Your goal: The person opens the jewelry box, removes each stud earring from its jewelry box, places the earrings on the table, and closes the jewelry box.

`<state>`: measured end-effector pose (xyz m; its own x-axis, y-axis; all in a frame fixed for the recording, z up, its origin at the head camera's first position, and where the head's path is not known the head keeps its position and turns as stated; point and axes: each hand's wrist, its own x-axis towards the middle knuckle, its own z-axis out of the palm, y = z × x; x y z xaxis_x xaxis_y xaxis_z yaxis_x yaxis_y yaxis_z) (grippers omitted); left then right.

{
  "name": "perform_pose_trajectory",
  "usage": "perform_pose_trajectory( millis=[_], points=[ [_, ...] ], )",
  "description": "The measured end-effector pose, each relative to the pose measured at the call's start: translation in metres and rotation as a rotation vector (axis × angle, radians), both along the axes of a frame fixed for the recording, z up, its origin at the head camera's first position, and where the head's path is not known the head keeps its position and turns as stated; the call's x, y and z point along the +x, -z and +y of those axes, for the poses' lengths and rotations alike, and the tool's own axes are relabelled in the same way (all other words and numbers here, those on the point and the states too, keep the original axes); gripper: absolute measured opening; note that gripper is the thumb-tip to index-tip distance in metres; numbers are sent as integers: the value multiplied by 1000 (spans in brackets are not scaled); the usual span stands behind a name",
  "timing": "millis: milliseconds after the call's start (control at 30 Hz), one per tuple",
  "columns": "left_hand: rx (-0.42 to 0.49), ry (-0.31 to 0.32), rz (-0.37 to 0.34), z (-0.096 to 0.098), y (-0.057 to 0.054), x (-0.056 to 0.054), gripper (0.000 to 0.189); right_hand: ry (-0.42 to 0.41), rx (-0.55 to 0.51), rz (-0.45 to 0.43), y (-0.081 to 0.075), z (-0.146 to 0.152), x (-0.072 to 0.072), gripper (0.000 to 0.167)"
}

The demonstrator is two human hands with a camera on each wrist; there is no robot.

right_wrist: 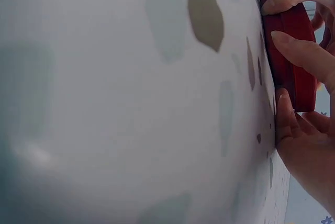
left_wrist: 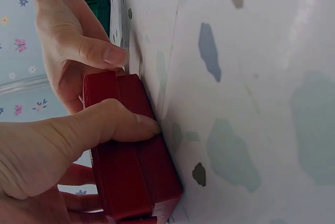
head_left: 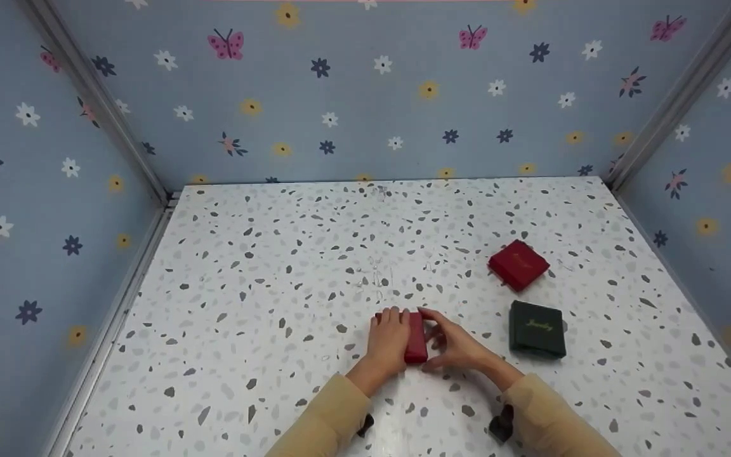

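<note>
Speckled desk point(head_left: 245, 285) carries the red box point(head_left: 417, 343), clamped by the fingers of the left hand point(head_left: 388, 343). The right hand point(head_left: 460, 348) curves around its end; whether it grips, I cannot tell. Better hold the box flat, pressing gently.

Head cam: high, from the near side, facing fwd & down; wide, well back, takes in tabletop point(head_left: 264, 266), flowered back wall point(head_left: 365, 82) & parts of both side walls. L wrist cam: v. close, low by tabletop, pic turned sideways w/ surface on its R; looks along red box point(head_left: 417, 343) twd R hand point(head_left: 459, 346). R wrist cam: also low, close, sideways, surface on pic's L. All 3 share red box + hands.
</note>
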<state>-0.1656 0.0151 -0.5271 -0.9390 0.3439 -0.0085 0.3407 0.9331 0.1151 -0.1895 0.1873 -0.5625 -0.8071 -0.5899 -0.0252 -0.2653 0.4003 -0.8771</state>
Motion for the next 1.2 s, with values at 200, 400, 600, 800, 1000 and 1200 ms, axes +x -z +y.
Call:
perform_pose_trajectory(
  millis=[200, 400, 600, 800, 1000, 1200],
  points=[
    [-21, 4, -1, 0, 0, 0, 88, -6, 23, 32, 1, -1, -1, 101],
    [-22, 3, -5, 0, 0, 0, 90, -8, 27, 53, 2, -1, -2, 99],
    [-12, 1, -12, 0, 0, -1, 89, -10, 47, 66, 3, -2, -2, 97],
    [13, -4, -28, 0, -2, -1, 87, -28, 28, 77, -2, -3, -1, 93],
    [22, -4, -41, -1, -4, -3, 85, -36, 11, 84, 2, -3, -3, 93],
    [49, -1, -63, -2, -7, -4, 85, -64, -27, 124, 7, 0, -4, 93]
  ],
)
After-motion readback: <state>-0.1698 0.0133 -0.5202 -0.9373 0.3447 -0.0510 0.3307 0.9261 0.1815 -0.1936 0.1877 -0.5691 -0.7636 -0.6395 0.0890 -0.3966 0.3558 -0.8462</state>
